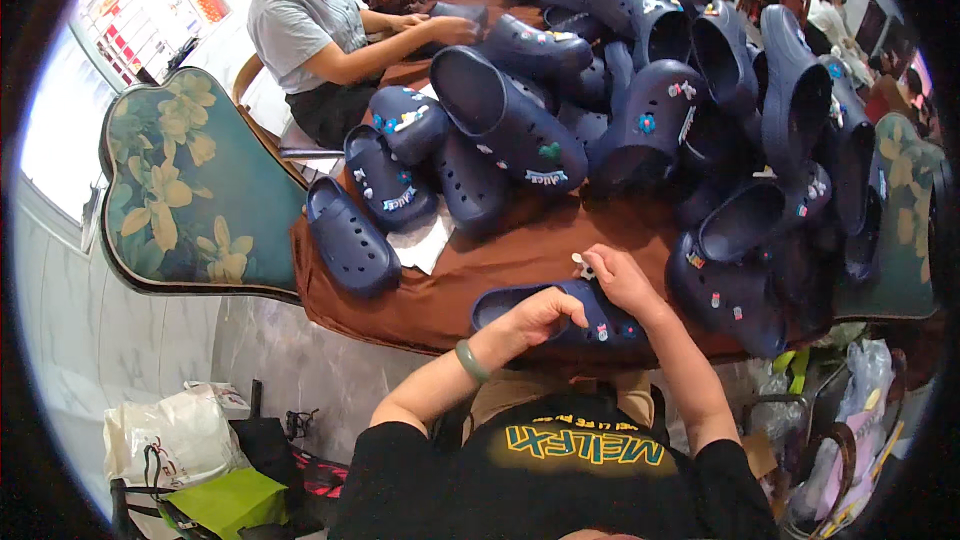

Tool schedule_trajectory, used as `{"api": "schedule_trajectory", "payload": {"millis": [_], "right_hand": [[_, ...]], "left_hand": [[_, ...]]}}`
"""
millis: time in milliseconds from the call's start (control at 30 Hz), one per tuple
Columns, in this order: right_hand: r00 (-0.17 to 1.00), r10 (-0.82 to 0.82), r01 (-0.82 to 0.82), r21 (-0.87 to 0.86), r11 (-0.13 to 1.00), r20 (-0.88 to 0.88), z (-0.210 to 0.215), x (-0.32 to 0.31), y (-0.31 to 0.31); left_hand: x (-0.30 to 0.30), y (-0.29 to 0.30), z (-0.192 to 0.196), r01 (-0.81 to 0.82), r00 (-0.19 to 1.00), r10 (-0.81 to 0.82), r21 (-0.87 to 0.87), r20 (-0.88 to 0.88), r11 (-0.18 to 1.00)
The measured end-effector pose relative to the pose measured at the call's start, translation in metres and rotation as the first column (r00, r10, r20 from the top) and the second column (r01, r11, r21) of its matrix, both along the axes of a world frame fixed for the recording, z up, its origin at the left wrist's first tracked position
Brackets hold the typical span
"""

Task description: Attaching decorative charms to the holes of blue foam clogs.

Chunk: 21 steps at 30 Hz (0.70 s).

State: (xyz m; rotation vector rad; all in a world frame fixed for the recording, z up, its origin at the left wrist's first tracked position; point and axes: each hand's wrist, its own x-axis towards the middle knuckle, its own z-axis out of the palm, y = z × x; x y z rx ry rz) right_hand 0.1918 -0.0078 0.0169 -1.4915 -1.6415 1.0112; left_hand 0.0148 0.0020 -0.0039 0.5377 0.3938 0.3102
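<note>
A navy foam clog (pixel 614 323) lies near the front edge of the brown-covered table, its toe to the right and small charms on its upper. My left hand (pixel 545 318) is closed over the clog's middle, thumb bent, steadying it. Just above the toe, my right hand (pixel 622 280) pinches a small white charm (pixel 582 265) between thumb and fingers. The charm's far side and the clog's near side are partly hidden by my hands. Right of my hands rests another charmed navy clog (pixel 728 292).
Piled navy clogs (pixel 645 125) cover the table's far side. One clog (pixel 352 240) and a white paper sheet (pixel 425 240) lie at left. Floral chair backs (pixel 175 190) flank the table (pixel 460 275). A person in a grey shirt (pixel 310 25) works across at left. Bags (pixel 165 435) stand below.
</note>
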Motion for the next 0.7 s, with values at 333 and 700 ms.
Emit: {"api": "schedule_trajectory", "payload": {"millis": [333,700], "right_hand": [[0.859,-0.193,0.097,-0.220,0.971,-0.474,-0.026,0.009,0.005],[0.926,-0.125,0.087,-0.121,0.989,-0.357,-0.028,0.003,-0.001]], "left_hand": [[0.000,-0.003,0.020,0.031,0.999,-0.030,-0.035,0.022,0.999],[-0.004,-0.006,0.006,0.051,0.998,-0.049,0.023,-0.045,0.998]]}}
